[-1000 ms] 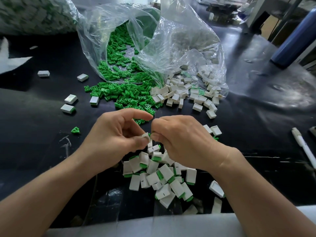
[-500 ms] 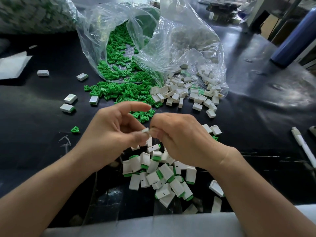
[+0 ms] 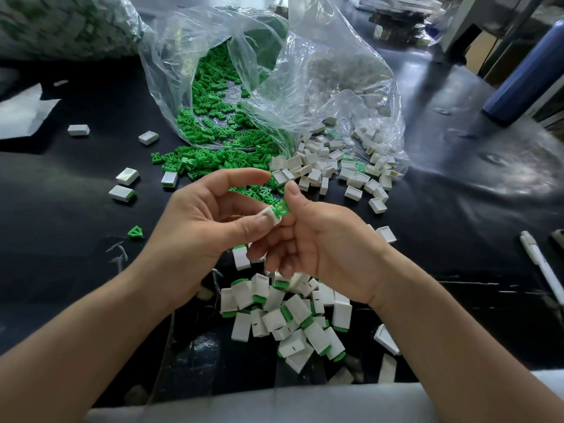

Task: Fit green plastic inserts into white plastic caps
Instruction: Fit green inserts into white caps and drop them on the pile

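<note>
Dozens of assembled caps [image 3: 297,306] lie before a bag [image 3: 323,74] spilling green inserts [image 3: 213,155].

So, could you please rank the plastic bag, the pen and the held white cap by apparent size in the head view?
1. plastic bag, largest
2. pen
3. white cap, smallest, though nearest the camera

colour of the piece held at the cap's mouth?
Green. The insert meets the white cap; head view shows it best.
</note>
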`<action>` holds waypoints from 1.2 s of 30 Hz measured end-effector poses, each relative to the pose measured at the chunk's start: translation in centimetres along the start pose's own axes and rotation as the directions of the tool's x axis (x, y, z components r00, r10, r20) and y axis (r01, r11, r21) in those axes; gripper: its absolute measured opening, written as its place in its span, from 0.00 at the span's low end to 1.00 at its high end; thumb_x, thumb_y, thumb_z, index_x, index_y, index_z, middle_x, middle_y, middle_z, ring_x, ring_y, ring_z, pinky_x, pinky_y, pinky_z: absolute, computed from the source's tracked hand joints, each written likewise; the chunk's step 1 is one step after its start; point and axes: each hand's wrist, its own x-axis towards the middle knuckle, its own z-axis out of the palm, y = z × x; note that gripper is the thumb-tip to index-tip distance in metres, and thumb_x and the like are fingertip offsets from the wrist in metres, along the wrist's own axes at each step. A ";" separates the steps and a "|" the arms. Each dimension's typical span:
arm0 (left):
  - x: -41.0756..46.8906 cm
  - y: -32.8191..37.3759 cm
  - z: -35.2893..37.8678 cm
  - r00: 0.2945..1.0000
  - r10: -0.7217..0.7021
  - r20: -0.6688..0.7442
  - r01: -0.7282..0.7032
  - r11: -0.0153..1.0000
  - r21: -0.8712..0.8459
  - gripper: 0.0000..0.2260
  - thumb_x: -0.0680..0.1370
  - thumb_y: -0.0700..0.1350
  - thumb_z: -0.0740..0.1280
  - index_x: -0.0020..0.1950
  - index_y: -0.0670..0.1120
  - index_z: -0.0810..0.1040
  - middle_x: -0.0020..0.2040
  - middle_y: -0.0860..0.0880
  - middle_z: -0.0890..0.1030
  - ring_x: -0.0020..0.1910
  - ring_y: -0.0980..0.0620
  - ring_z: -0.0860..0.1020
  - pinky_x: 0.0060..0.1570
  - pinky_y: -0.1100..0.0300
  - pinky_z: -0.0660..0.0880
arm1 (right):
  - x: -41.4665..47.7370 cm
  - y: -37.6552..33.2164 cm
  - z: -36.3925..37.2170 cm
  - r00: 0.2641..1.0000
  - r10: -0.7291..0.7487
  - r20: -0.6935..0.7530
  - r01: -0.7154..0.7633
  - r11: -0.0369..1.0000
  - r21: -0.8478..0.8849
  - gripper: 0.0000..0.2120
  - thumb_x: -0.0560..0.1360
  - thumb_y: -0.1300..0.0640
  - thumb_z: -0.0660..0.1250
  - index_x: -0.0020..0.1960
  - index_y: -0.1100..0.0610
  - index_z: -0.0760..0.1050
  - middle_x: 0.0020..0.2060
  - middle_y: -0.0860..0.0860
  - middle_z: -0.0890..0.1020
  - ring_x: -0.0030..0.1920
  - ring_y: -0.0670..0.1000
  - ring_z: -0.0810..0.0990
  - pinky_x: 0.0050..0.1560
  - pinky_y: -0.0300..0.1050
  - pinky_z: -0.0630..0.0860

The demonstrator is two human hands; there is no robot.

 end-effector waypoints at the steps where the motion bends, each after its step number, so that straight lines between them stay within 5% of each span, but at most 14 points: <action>1: 0.0 0.0 0.0 1.000 0.003 0.004 -0.003 1.000 -0.003 0.22 0.58 0.45 0.73 0.52 0.48 0.78 0.35 0.49 0.84 0.32 0.55 0.81 0.32 0.66 0.76 | 0.0 0.0 0.2 1.000 0.016 0.019 -0.016 0.999 0.034 0.26 0.66 0.39 0.52 0.40 0.62 0.74 0.32 0.54 0.79 0.29 0.47 0.75 0.29 0.35 0.70; 9: 0.0 -0.2 0.2 0.999 0.040 -0.024 -0.040 0.999 0.001 0.21 0.61 0.42 0.71 0.53 0.46 0.77 0.34 0.49 0.83 0.30 0.55 0.80 0.33 0.66 0.76 | 0.1 0.2 0.8 0.996 -0.048 -0.071 0.057 0.990 0.131 0.21 0.66 0.41 0.55 0.37 0.60 0.71 0.24 0.50 0.76 0.24 0.45 0.71 0.25 0.34 0.68; 21: -0.2 -0.1 0.4 0.997 0.081 0.000 -0.081 0.996 0.036 0.19 0.64 0.37 0.69 0.54 0.45 0.76 0.34 0.48 0.83 0.30 0.51 0.81 0.31 0.62 0.78 | 0.2 0.7 1.2 0.990 -0.079 -0.117 0.086 0.995 0.058 0.20 0.80 0.48 0.51 0.38 0.60 0.70 0.24 0.48 0.73 0.25 0.44 0.68 0.26 0.34 0.65; 27: -0.1 -0.1 0.4 0.996 0.081 -0.024 -0.080 0.996 0.047 0.19 0.63 0.40 0.70 0.53 0.48 0.77 0.34 0.50 0.83 0.31 0.55 0.80 0.32 0.64 0.77 | 0.1 0.3 1.1 0.997 -0.047 -0.061 0.051 0.997 0.064 0.23 0.69 0.40 0.52 0.37 0.60 0.71 0.26 0.51 0.75 0.26 0.46 0.70 0.27 0.37 0.65; 36: -0.1 -0.2 0.2 0.999 0.051 -0.019 -0.052 0.999 -0.013 0.17 0.63 0.43 0.71 0.52 0.48 0.80 0.37 0.46 0.84 0.32 0.48 0.80 0.34 0.60 0.78 | 0.2 0.6 0.9 0.992 -0.107 -0.059 0.107 0.994 -0.005 0.19 0.67 0.40 0.56 0.37 0.57 0.71 0.26 0.48 0.76 0.26 0.44 0.70 0.27 0.34 0.66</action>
